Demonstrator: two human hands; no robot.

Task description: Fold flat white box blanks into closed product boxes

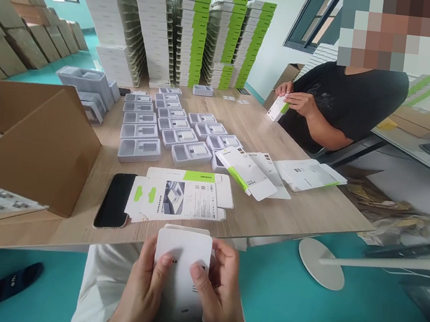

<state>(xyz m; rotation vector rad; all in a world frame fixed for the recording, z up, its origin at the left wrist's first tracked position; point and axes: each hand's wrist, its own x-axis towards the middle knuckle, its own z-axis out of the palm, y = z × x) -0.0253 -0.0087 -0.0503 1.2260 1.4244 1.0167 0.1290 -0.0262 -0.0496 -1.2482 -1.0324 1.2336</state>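
Head view: the left hand (pixel 143 287) and right hand (pixel 219 290) hold 1 white carton (pixel 183 265) just past the near edge of the counter (pixel 290 210), with the fingers (pixel 198 271) of both hands clamped on it. On the counter, about 4 printed carton blanks (pixel 178 196) are still flat or only partly folded: 1 lies nearest the hands and about 3 overlap to the right. About 18 grey plastic trays (pixel 190 154) stand open in loose rows, none boxed. Beyond them, at least 6 tall stacks of closed white-and-green boxes (pixel 192 35) rise from the floor, their exact count hidden. 1 black phone (pixel 114 200) lies beside the blanks, and 1 open brown cardboard box (pixel 35 147) sits at the left. Across the counter, a co-worker's 2 hands (pixel 292 101) grip 1 white-and-green box (pixel 277 108).
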